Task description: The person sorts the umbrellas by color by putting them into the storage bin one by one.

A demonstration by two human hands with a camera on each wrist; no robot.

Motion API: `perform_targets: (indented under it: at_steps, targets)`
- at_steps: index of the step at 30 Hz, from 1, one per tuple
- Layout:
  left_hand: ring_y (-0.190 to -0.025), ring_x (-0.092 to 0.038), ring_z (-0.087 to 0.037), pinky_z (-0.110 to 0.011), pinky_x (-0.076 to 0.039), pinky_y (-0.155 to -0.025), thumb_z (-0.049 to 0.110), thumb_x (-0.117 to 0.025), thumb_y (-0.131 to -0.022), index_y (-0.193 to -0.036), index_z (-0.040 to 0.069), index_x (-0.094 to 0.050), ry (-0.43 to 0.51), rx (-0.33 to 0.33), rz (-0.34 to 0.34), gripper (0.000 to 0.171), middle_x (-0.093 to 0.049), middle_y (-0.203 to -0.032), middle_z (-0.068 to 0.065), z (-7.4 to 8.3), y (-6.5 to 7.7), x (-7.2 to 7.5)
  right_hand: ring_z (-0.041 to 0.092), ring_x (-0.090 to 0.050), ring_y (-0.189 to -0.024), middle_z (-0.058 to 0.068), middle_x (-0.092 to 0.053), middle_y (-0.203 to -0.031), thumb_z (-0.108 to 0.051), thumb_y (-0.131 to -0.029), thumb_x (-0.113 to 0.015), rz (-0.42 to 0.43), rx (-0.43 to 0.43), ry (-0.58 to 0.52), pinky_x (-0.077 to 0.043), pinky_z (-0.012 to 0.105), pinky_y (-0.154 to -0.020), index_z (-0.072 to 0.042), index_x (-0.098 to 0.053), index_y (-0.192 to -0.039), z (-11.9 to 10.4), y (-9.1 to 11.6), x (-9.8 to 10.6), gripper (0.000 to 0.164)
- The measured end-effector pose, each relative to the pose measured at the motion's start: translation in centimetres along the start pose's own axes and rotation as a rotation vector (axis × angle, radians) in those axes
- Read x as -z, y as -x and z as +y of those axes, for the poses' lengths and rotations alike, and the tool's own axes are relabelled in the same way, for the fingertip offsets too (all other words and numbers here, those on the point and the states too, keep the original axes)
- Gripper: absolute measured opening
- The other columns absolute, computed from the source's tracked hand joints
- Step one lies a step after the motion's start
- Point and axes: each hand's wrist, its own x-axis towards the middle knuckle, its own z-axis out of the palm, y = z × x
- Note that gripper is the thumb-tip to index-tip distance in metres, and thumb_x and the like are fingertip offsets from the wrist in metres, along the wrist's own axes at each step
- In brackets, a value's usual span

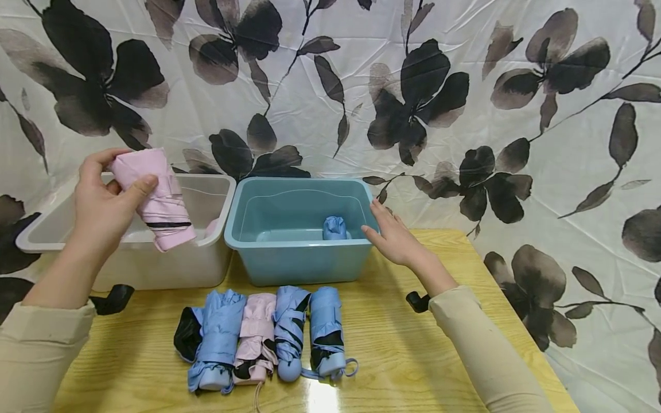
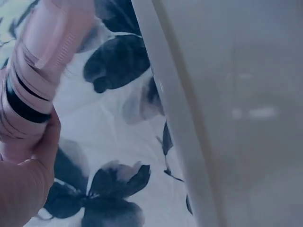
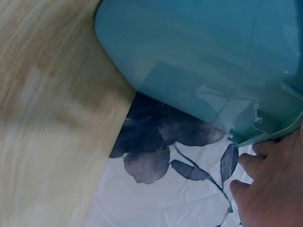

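Observation:
My left hand [image 1: 103, 201] grips a folded pink umbrella [image 1: 157, 201] with a black band, tilted above the pale grey bin [image 1: 170, 269]. In the left wrist view the same umbrella [image 2: 28, 90] lies along my curled fingers, beside the bin's rim [image 2: 177, 113]. My right hand [image 1: 395, 235] touches the right rim of the blue bin [image 1: 304, 264] with its fingers extended. A folded blue umbrella [image 1: 334, 228] is inside the blue bin. Something pink [image 1: 212, 228] shows in the grey bin, mostly hidden. In the right wrist view, my fingertips [image 3: 251, 165] meet the blue bin's edge.
On the wooden table [image 1: 413, 350], in front of the bins, several folded umbrellas lie side by side: a wide blue one [image 1: 219, 338], a pink one [image 1: 256, 332] and further blue ones [image 1: 326, 327]. A floral cloth [image 1: 330, 86] hangs behind the bins.

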Motion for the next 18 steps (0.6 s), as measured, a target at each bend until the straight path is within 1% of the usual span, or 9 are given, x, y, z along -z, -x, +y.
perform_targets:
  at_steps: [2, 5, 8, 10, 13, 15, 16, 18]
  targets:
    - [-0.102, -0.050, -0.006, -0.006, -0.049, -0.076, 0.014, -0.068, -0.101, -0.151, 0.026, -0.039, -0.078, -0.002, -0.004, 0.059, -0.032, -0.130, 0.016, 0.0, -1.1, -0.6, 0.033, -0.008, -0.160, 0.012, -0.003, -0.175, -0.049, -0.111, -0.037, 0.005, 0.002, 0.005, -0.001, 0.057, -0.126, -0.002, -0.013, -0.166, 0.1, 0.0, -0.1, 0.076]
    - [-0.101, -0.047, -0.008, -0.006, -0.047, -0.075, 0.017, -0.068, -0.101, -0.149, 0.024, -0.042, -0.135, -0.001, -0.019, 0.055, -0.030, -0.133, 0.012, -0.5, -2.6, -1.4, 0.032, -0.008, -0.160, 0.010, -0.003, -0.175, -0.050, -0.111, -0.037, 0.012, 0.003, 0.012, -0.001, 0.057, -0.126, -0.002, -0.013, -0.166, 0.0, 0.1, -0.2, 0.076]
    - [-0.101, -0.042, -0.010, -0.007, -0.045, -0.075, 0.019, -0.066, -0.102, -0.151, 0.015, -0.041, -0.194, -0.008, -0.058, 0.055, -0.027, -0.137, 0.000, -1.5, -3.9, -2.0, 0.031, -0.007, -0.160, 0.010, -0.003, -0.175, -0.049, -0.111, -0.038, 0.021, 0.003, 0.011, -0.001, 0.056, -0.127, -0.002, -0.013, -0.166, -0.2, 0.2, -0.3, 0.076]
    - [-0.103, -0.041, -0.013, -0.009, -0.042, -0.077, 0.019, -0.065, -0.102, -0.151, 0.008, -0.040, -0.236, -0.023, -0.082, 0.056, -0.027, -0.138, -0.007, -2.3, -4.7, -2.5, 0.030, -0.007, -0.160, 0.010, -0.003, -0.175, -0.049, -0.111, -0.038, 0.027, 0.003, 0.014, -0.001, 0.056, -0.127, -0.002, -0.014, -0.166, -0.2, 0.2, -0.4, 0.076]
    - [-0.112, -0.039, -0.022, -0.017, -0.038, -0.084, 0.014, -0.062, -0.102, -0.149, 0.000, -0.041, -0.288, -0.062, -0.120, 0.054, -0.027, -0.139, -0.019, -3.7, -5.9, -3.2, 0.030, -0.006, -0.160, 0.012, -0.004, -0.175, -0.049, -0.111, -0.038, 0.034, 0.000, 0.021, -0.001, 0.056, -0.127, -0.002, -0.014, -0.166, -0.3, 0.3, -0.5, 0.076]
    - [-0.119, -0.038, -0.032, -0.022, -0.035, -0.088, 0.010, -0.063, -0.100, -0.146, -0.005, -0.044, -0.319, -0.094, -0.136, 0.051, -0.029, -0.140, -0.027, -4.6, -6.5, -3.6, 0.033, -0.007, -0.160, 0.013, -0.004, -0.175, -0.049, -0.111, -0.037, 0.038, 0.001, 0.024, -0.001, 0.057, -0.126, -0.001, -0.014, -0.166, -0.2, 0.4, -0.7, 0.076]
    - [-0.122, -0.037, -0.037, -0.025, -0.034, -0.088, 0.008, -0.062, -0.100, -0.144, -0.006, -0.044, -0.327, -0.105, -0.148, 0.050, -0.029, -0.139, -0.030, -5.0, -6.8, -3.7, 0.032, -0.007, -0.160, 0.012, -0.005, -0.175, -0.049, -0.111, -0.037, 0.040, 0.001, 0.022, -0.001, 0.056, -0.127, -0.001, -0.014, -0.166, -0.3, 0.4, -0.7, 0.076]
    - [-0.124, -0.035, -0.045, -0.035, -0.037, -0.092, 0.006, -0.061, -0.099, -0.143, -0.010, -0.044, -0.341, -0.117, -0.174, 0.050, -0.029, -0.139, -0.036, -5.9, -7.2, -3.8, 0.034, -0.008, -0.160, 0.013, -0.005, -0.175, -0.048, -0.111, -0.037, 0.045, 0.002, 0.022, -0.001, 0.056, -0.127, -0.001, -0.014, -0.166, -0.4, 0.5, -0.9, 0.075]
